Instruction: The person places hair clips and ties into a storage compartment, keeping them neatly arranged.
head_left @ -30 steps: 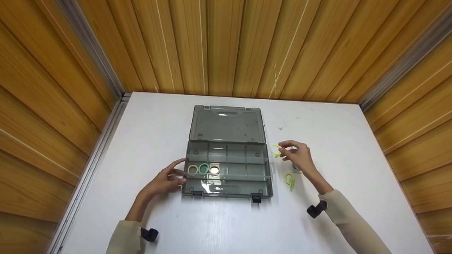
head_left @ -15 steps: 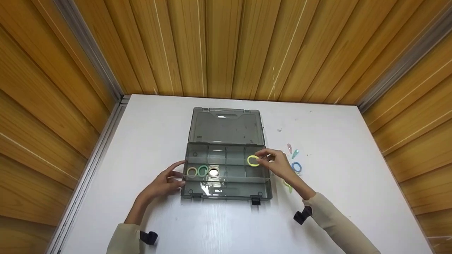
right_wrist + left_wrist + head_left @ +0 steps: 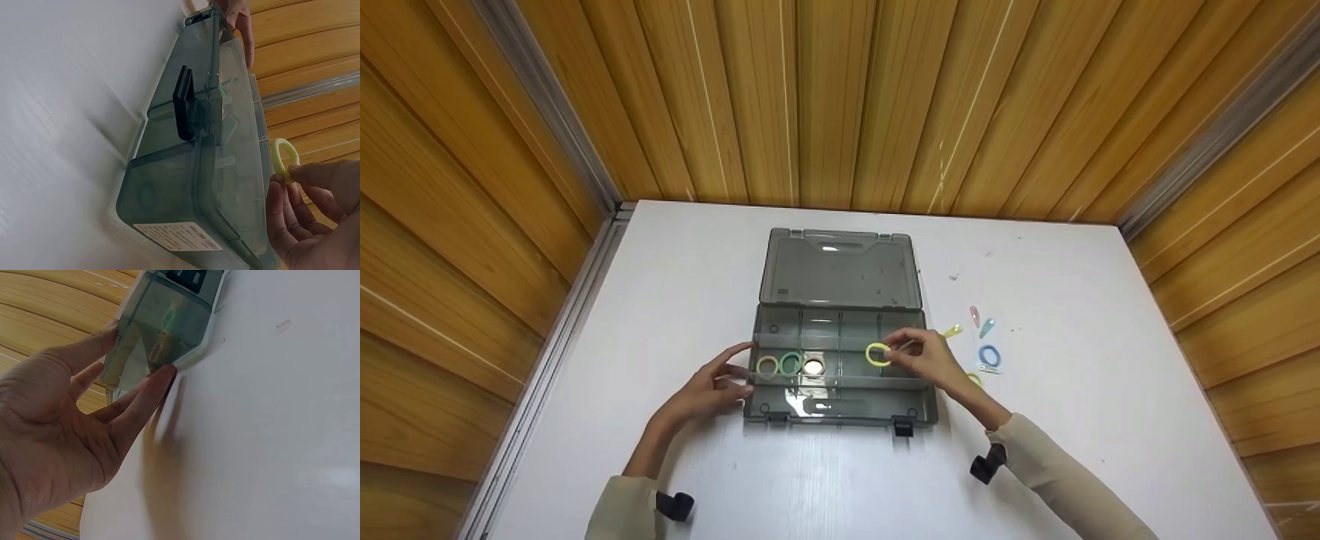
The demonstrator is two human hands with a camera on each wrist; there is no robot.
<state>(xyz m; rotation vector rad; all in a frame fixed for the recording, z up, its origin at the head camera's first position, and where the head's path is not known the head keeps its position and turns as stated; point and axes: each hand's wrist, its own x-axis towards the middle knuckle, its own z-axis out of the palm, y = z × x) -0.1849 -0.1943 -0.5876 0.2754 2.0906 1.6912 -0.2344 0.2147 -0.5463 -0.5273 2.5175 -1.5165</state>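
Note:
A translucent grey-green divided storage box lies with its lid folded back. My left hand touches the box's left side with extended fingers, seen close in the left wrist view. Thumb and fingertips of my right hand pinch a yellow hair tie, held over the middle row, right of centre. Towards the left of that row are a beige hair tie, a green hair tie and a pale ring around a bright glare.
Right of the box lie a pink hair clip, a teal hair clip, a yellow hair clip and a blue hair tie. My right wrist partly covers a yellow-green ring. Wood-patterned walls surround the white table.
My right hand has carried the yellow hair tie leftward from beside the box to over its middle row, uncovering the clips and blue hair tie. The left hand stays at the box's side.

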